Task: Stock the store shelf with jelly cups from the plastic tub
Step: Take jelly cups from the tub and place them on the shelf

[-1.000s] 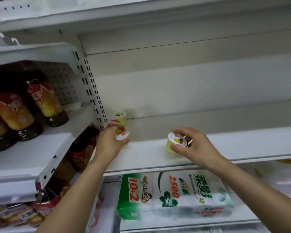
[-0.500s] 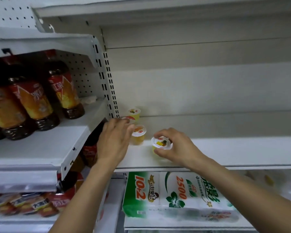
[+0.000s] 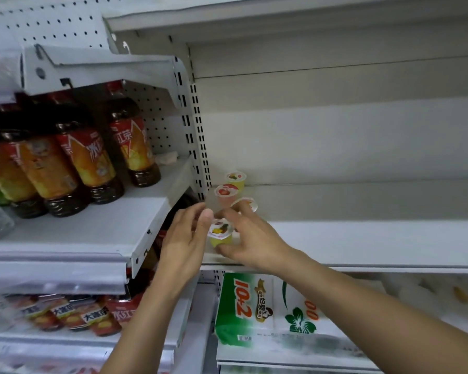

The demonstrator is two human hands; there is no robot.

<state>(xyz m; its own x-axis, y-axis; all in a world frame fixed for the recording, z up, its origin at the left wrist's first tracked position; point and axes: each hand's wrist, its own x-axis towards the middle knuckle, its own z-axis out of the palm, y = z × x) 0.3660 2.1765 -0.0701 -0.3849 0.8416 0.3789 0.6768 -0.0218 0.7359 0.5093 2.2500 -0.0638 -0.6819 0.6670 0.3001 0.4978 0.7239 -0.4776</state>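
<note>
The white store shelf (image 3: 362,238) carries a short row of jelly cups at its left end. A yellow cup (image 3: 236,178) stands at the back, a pink one (image 3: 226,195) sits in front of it, and a third (image 3: 250,203) is partly hidden behind my fingers. My right hand (image 3: 250,244) grips a yellow-green jelly cup (image 3: 220,234) near the shelf's front edge, thumb below and fingers over the far side. My left hand (image 3: 185,238) is right beside it with fingers relaxed, its thumb at the lid's left rim. The plastic tub is out of view.
Iced tea bottles (image 3: 92,160) fill the neighbouring shelf on the left, behind a slotted upright post (image 3: 200,147). Below the jelly shelf lies a green and white paper pack (image 3: 270,311). More bottles (image 3: 73,314) lie on the lower left shelf.
My right hand has carried its cup leftward to the row's front. My left hand let go of the cup it set down and drew back beside the right hand.
</note>
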